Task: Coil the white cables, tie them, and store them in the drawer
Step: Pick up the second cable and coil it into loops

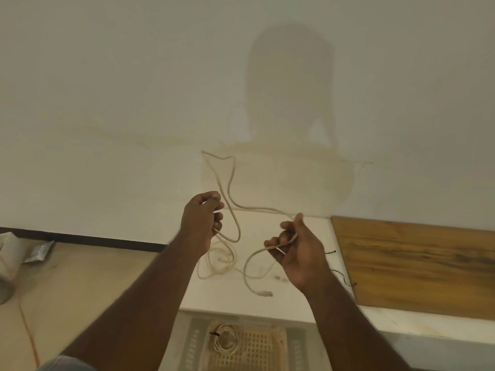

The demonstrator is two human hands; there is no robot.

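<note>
The landmark here is the white countertop (308, 236), a flat slab running along the foot of a pale plastered wall (134, 89). Above the middle of that countertop the person's left hand (201, 220) is raised, its fingers curled round a long thin white cable (231, 194). From that fist the cable rises in a tall narrow loop against the wall, then drops and crosses to the right hand (297, 250), which is held palm-up over the countertop, the cable lying across its bent fingers with the thumb closing on it. Both hands therefore grip the same cable, a little apart from each other. Below the right hand the cable hangs in a curve and ends in a small plug (265, 293) lying on the countertop near its front edge. Under the left hand, on the countertop, lies a loose tangle of further white cable (219, 263). Two short dark twist ties (330, 253) lie on the countertop to the right of the right hand. Beside them, at the right end of the countertop, rests a brown wood-grain board (417, 263). Just in front of and below the countertop is an open drawer with a cream plastic lattice tray (257, 346); a coiled white cable bundle (226, 341), bound with a dark tie, lies in its left part. To the left of the countertop, lower down, a tan floor (80, 277) holds a crumpled silver packet (40, 251).
</note>
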